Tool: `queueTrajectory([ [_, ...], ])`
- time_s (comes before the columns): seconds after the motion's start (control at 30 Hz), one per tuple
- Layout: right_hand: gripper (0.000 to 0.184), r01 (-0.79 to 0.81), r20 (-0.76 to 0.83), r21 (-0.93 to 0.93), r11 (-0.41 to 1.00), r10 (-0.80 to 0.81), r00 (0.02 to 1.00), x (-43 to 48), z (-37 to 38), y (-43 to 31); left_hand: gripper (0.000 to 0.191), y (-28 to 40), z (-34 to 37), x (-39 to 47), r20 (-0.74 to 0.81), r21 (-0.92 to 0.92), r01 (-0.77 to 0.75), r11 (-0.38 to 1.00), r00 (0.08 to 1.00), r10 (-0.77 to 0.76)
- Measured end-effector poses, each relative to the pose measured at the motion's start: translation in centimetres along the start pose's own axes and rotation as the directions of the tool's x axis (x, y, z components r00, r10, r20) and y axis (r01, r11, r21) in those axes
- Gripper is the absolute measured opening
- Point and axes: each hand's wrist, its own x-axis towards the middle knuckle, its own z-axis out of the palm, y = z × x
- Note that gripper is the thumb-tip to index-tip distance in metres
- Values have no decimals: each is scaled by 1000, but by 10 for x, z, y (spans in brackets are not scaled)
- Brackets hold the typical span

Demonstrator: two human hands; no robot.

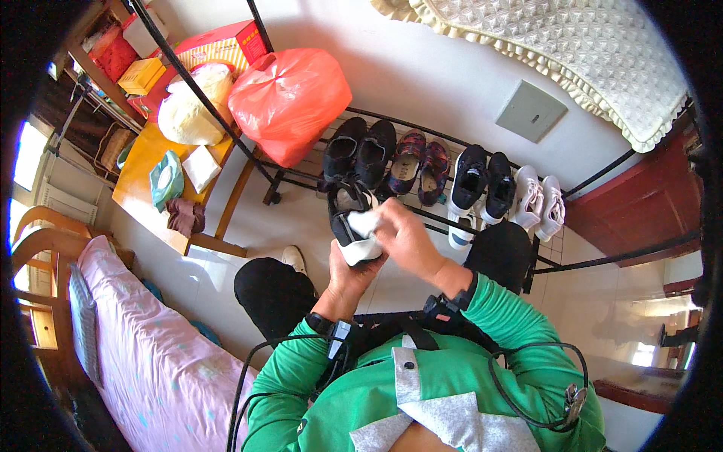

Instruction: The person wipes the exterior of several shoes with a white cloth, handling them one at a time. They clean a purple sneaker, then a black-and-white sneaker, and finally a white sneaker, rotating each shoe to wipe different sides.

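Observation:
A black shoe with a white sole (340, 226) rests in my left hand (350, 275), which grips it from below at its near end. My right hand (404, 234) pinches a white wipe or tissue (364, 222) against the side of the shoe. Just beyond, a black metal shoe rack (432, 213) carries black shoes (374, 152), patterned slip-on shoes (405, 161), black sneakers with white soles (470, 179) and pale pink sneakers (528, 198). The palm side of my left hand is hidden by the shoe.
On the wooden table (133, 181) at the left are a teal wipes packet (165, 181), a white packet (201, 168), a brown cloth (185, 217) and a cream bag (195, 107). A red plastic bag (291, 101) bulges beside the rack. A bed with a pink sheet (147, 339) stands at the lower left.

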Motion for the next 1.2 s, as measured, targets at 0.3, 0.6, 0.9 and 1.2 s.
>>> queueTrajectory([
  [0.3,22,-68,-97,-46,997,63,993,-5,15,0,40,-7,4,3,63,-46,-17,999,998,20],
  [0.6,32,138,-69,-219,966,-156,985,23,-2,-6,35,0,7,-3,1,71,17,997,1000,-17],
  [0.9,29,425,297,-263,866,-347,890,-15,-1,-3,32,4,-9,-5,-10,113,17,993,1000,-16],
  [1.2,31,269,-18,-392,880,-300,954,39,-22,-2,35,-5,-4,-10,13,82,199,977,980,-200],
])
